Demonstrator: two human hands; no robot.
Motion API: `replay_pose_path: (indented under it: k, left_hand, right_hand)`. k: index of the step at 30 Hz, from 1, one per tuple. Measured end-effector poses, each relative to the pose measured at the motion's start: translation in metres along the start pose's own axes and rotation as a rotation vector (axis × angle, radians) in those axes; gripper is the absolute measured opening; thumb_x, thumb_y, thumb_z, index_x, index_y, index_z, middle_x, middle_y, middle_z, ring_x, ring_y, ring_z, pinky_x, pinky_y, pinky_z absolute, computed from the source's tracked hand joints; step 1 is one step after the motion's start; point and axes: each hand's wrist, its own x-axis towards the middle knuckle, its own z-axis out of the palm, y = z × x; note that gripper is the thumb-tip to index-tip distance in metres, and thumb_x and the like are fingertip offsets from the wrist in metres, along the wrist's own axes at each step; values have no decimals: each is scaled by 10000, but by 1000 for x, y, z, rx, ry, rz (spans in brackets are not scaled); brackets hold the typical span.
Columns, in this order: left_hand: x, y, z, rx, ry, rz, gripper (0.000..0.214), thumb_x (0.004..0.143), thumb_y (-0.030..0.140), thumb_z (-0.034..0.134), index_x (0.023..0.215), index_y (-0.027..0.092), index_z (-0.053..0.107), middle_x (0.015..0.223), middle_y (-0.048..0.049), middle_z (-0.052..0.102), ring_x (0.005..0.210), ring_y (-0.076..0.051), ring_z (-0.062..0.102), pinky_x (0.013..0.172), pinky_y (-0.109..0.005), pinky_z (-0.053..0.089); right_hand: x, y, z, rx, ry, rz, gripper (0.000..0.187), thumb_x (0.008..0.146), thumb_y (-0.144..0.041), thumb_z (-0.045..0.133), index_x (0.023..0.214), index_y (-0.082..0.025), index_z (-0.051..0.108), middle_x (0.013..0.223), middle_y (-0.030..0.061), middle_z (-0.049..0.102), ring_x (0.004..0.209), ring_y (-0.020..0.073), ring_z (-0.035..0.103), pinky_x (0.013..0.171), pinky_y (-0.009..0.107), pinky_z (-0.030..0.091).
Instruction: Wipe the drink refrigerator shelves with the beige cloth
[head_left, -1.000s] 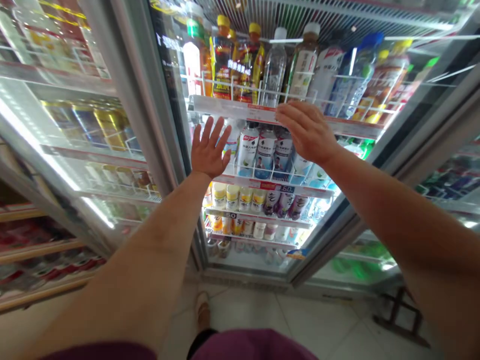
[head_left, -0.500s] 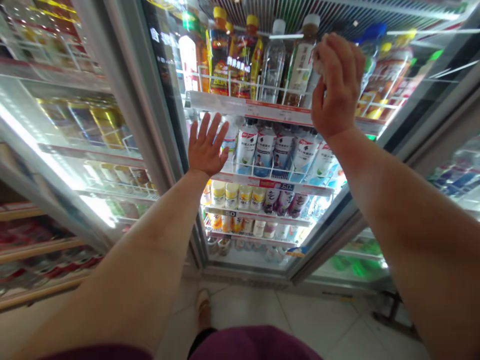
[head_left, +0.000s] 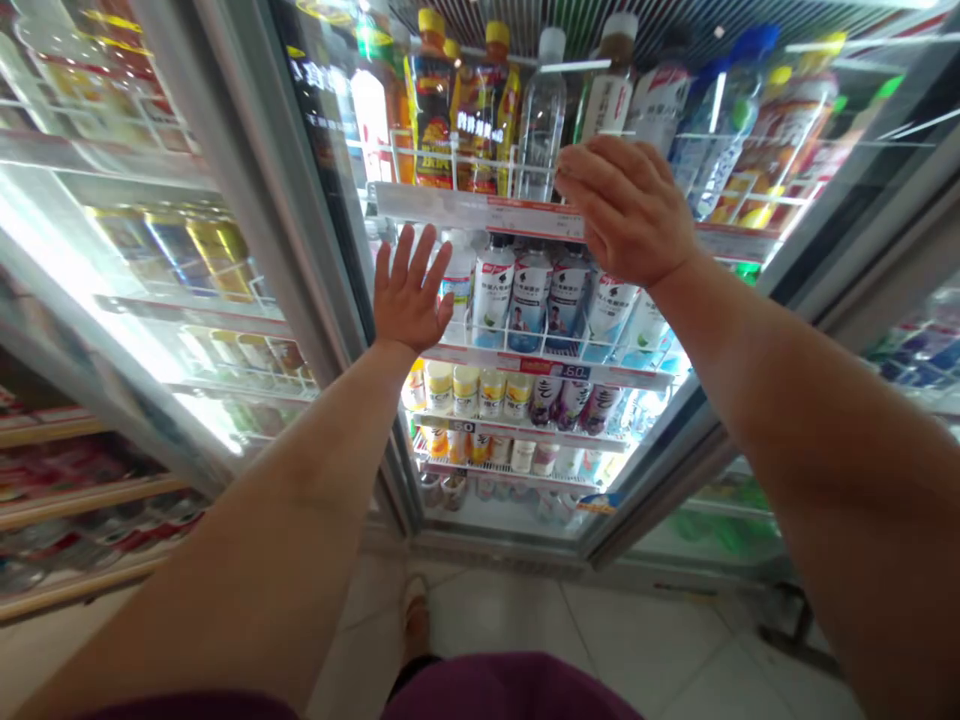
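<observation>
My right hand (head_left: 630, 210) lies over the front rail of the cooler's top shelf (head_left: 465, 210), fingers stretched leftward and slightly curved, with nothing visible in them. Just above it stand a brown-capped bottle (head_left: 607, 95) and a white-labelled bottle (head_left: 660, 95), with a clear water bottle (head_left: 541, 110) to their left. My left hand (head_left: 409, 295) is raised with its fingers spread at the left end of the second shelf. Beside it stands a row of white and blue bottles (head_left: 529, 290).
Lower shelves hold small yellow-capped bottles (head_left: 465, 390). A grey door frame (head_left: 300, 250) runs down the left of the opening and another (head_left: 750, 330) down the right. A neighbouring cooler with cans (head_left: 195, 250) stands at left, above wooden shelves (head_left: 75, 500). My shoe (head_left: 415, 610) is on the tiled floor.
My right hand rose from the top shelf's rail to close around the white-labelled bottle, then let go and came back down to the rail. My left hand stayed spread in place.
</observation>
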Motion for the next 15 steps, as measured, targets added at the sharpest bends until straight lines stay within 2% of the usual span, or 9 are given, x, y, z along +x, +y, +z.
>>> replay_pose_path:
  k: [1,3,5,6,7,8,12,13,15]
  left_hand:
    - [0,-1,0,9,-2,3,679,1015,591,322,1612,270,344,1676,-43,270,1583,-267,96,1311,-499,-33]
    - [-1,0,0,21,-4,1,678,1016,606,314,1617,291,329,1682,-23,253,1585,-255,79,1313,-499,-29]
    - [-1,1,-2,16,-10,-18,681,1013,615,324,1615,296,333,1680,-20,258,1585,-264,71,1313,-519,-22]
    - [-1,2,-2,9,-14,-29,683,1011,618,329,1611,291,341,1678,-24,265,1585,-273,69,1312,-530,-20]
    - [-1,3,-3,6,-19,-39,685,1011,621,327,1607,283,350,1677,-29,268,1585,-279,65,1310,-540,-20]
    - [-1,4,-4,8,-24,-44,689,1012,626,316,1602,272,358,1678,-32,265,1585,-280,58,1309,-542,-22]
    - [0,-1,1,40,-39,-41,754,1015,686,217,1582,215,377,1692,4,221,1590,-225,-21,1304,-473,-90]
    - [0,-3,4,51,-40,-38,782,1011,705,186,1577,200,376,1690,26,226,1586,-208,-65,1296,-446,-120]
    - [0,-7,9,88,-39,-22,828,1004,721,121,1567,168,373,1680,62,248,1569,-178,-156,1277,-402,-173]
  right_hand:
    - [1,1,1,-31,78,49,459,1065,-386,332,1475,-320,529,1587,-55,453,1512,231,367,1283,499,291]
    - [3,4,5,-121,314,177,494,1085,-368,246,1451,-268,563,1547,-8,510,1473,212,420,1263,464,332]
    - [4,8,8,-169,536,303,559,1091,-376,170,1426,-220,589,1511,46,548,1451,211,439,1267,461,321]
    - [4,9,9,-164,590,343,584,1088,-390,147,1421,-214,593,1505,56,551,1452,217,433,1276,473,301]
    - [3,10,9,-142,588,355,599,1083,-405,132,1429,-222,586,1513,52,543,1459,226,421,1286,489,279]
    - [2,10,9,-108,534,337,602,1077,-421,130,1445,-242,572,1532,33,524,1470,235,405,1294,501,260]
    - [-3,3,3,43,180,196,539,1041,-500,243,1492,-376,511,1599,-88,426,1522,272,332,1322,496,212]
    - [-3,2,2,49,144,182,535,1038,-511,256,1493,-387,507,1602,-101,416,1525,273,329,1323,494,213]
    - [-2,1,3,8,167,180,552,1052,-493,215,1497,-357,512,1598,-94,424,1517,257,348,1318,493,236]
